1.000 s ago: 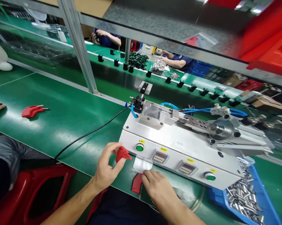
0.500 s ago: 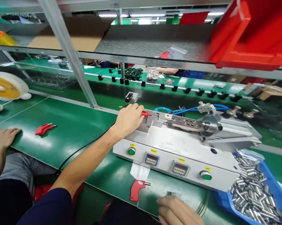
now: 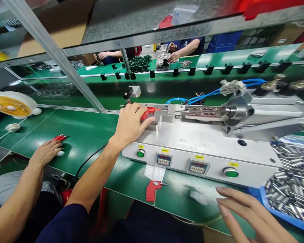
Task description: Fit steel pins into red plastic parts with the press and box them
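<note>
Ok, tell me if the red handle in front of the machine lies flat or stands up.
Flat: the red handle shows its broad side facing up on the green bench, metal pin sticking out sideways.
</note>
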Demonstrator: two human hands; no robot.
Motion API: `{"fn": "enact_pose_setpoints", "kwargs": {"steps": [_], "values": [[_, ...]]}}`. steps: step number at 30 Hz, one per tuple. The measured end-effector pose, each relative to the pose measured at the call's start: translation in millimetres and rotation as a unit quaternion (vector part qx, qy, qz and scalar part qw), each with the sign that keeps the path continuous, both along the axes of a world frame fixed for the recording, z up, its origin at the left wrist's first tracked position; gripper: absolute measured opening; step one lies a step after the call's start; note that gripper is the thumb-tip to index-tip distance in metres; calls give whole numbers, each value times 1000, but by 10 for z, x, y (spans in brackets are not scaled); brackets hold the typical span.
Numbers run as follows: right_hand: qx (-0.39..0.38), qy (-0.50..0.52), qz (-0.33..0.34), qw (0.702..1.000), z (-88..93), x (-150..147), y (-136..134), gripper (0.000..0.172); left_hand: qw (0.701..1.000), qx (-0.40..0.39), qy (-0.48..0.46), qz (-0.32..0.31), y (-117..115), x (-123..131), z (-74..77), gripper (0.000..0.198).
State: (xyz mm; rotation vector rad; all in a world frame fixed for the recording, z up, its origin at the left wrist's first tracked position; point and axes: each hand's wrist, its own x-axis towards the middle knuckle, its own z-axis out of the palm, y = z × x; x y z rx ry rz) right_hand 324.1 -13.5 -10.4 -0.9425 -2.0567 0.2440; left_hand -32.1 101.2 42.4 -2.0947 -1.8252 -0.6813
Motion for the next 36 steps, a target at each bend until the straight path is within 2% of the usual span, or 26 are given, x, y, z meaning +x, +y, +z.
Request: {"fn": "enact_pose_setpoints", "kwargs": {"steps": [3,6,8,9,11,13,17,20,22,25,28,30,33,36], "values": [[5,-31,-68,997,134,186,-4,17,997,36,-52,-41,-175,-5,-132,62],[13,-20,-206,978,232,545,160,11,993,47,-84,-72,-400,-61,-336,60],[-28,-35,-308,950,253,848,368,15,988,94,-102,-72,-503,-126,-506,61],[-72,-75,-338,935,250,988,491,20,984,118,-107,-77,-539,-155,-596,63],[-214,-219,-350,885,213,1186,749,27,972,185,-114,-86,-585,-198,-770,67],[-275,-284,-333,856,141,1246,982,24,963,228,-117,-81,-603,-227,-916,69],[-304,-343,-326,827,-8,1123,1229,21,965,229,-121,-46,-601,-270,-1061,61],[-320,-363,-316,817,-32,1078,1255,22,958,251,-112,-75,-601,-270,-1066,53],[-327,-359,-304,820,-2,1108,1246,18,949,279,-114,-93,-609,-250,-1057,51],[-319,-326,-291,841,99,1194,1187,13,950,274,-135,-65,-634,-214,-1051,50],[-290,-263,-290,873,276,1273,1048,28,955,251,-149,-53,-650,-204,-1050,46],[-276,-158,-273,908,437,1285,924,41,954,250,-151,-69,-642,-211,-1052,41],[-272,-11,-224,936,693,1161,745,49,943,273,-165,-95,-606,-229,-1063,38],[-224,-11,-204,953,879,839,650,37,936,287,-176,-108,-577,-237,-1066,36]]}}
